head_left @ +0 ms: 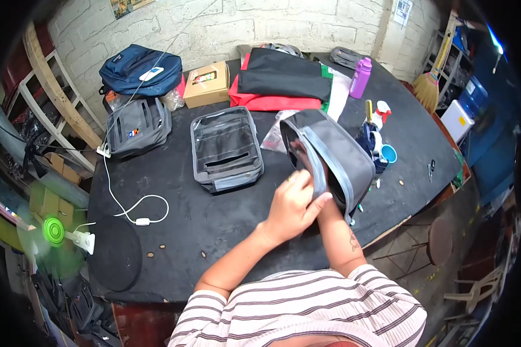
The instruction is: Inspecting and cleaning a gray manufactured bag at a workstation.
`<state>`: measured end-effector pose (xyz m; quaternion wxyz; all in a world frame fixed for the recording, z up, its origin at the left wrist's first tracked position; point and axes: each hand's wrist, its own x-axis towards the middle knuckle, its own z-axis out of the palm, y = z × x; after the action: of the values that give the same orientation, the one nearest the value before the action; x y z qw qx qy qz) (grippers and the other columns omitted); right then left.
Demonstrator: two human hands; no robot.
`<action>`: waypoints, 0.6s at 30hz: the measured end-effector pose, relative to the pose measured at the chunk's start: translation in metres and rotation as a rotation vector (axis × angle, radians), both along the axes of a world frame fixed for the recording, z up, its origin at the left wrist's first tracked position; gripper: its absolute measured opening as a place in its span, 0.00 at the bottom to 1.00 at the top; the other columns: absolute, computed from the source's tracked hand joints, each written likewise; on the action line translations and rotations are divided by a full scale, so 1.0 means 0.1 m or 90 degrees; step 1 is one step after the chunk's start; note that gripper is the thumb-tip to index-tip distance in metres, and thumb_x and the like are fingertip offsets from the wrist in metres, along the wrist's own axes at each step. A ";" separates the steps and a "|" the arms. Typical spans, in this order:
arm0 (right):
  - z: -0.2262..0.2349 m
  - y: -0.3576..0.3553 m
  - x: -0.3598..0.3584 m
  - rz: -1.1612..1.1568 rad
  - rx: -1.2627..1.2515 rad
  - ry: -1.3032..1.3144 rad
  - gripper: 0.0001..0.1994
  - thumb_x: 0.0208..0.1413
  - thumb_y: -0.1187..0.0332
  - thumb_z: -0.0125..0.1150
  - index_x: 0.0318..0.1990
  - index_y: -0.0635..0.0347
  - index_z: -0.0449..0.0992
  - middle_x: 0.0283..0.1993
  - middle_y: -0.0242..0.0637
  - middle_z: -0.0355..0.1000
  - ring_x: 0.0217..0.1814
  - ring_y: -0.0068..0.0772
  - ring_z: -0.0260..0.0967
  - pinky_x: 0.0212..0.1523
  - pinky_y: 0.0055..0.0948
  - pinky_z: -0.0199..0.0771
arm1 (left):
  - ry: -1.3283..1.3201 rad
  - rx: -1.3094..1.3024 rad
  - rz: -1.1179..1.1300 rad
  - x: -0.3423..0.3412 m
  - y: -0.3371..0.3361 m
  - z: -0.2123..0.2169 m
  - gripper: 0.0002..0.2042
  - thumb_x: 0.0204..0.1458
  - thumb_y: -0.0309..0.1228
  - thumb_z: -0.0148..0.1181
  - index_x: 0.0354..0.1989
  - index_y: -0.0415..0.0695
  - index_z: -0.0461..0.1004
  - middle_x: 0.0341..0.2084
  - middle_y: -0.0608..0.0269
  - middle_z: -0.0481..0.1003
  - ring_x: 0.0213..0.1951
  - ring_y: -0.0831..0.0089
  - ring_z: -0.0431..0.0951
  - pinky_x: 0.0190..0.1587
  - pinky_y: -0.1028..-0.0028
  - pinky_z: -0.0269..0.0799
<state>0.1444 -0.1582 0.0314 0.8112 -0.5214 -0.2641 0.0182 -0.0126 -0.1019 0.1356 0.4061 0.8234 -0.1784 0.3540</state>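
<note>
Bag [353,153] toward the table's [173,231] right side is unzipped, with closing apparently left to be done, its edge grasped by the left hand [295,202], while the right hand's grip, hidden inside, cannot be told.

- Left arm [237,257] is reaching forward and rightward from a bent elbow.
- Left hand [293,205] is curling its fingers [295,180] into a grip, its back facing up.
- Left thumb [319,204] is pointing rightward.
- Right forearm [340,238] is extending forward, showing a dark tattoo [353,240].
- Right hand is lying hidden.
</note>
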 end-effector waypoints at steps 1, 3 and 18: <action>0.19 -0.05 -0.05 0.027 -0.020 0.079 0.19 0.63 0.58 0.48 0.52 0.62 0.70 0.48 0.39 0.70 0.47 0.28 0.68 0.52 0.26 0.64 | -0.052 0.016 0.010 0.04 0.05 0.04 0.12 0.50 0.33 0.61 0.24 0.37 0.72 0.27 0.53 0.65 0.33 0.54 0.68 0.41 0.64 0.66; 0.52 -0.08 -0.12 -0.028 -0.136 0.068 0.17 0.64 0.60 0.47 0.53 0.62 0.70 0.48 0.39 0.70 0.49 0.31 0.67 0.53 0.30 0.65 | -0.113 -0.136 0.035 0.14 0.18 0.19 0.15 0.53 0.37 0.60 0.36 0.34 0.72 0.34 0.61 0.68 0.39 0.68 0.67 0.47 0.72 0.62; 1.23 -0.04 -0.01 -0.429 -0.499 -0.661 0.20 0.41 0.64 0.62 0.46 0.54 0.75 0.52 0.51 0.67 0.49 0.54 0.68 0.45 0.49 0.70 | 0.005 -0.045 0.116 0.31 0.90 0.99 0.18 0.61 0.42 0.45 0.49 0.42 0.72 0.48 0.54 0.71 0.52 0.63 0.68 0.58 0.66 0.58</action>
<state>0.1430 -0.1621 0.1539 0.2970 -0.7678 -0.4139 -0.3886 0.0184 -0.0124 0.2348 0.4019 0.8225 -0.0887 0.3925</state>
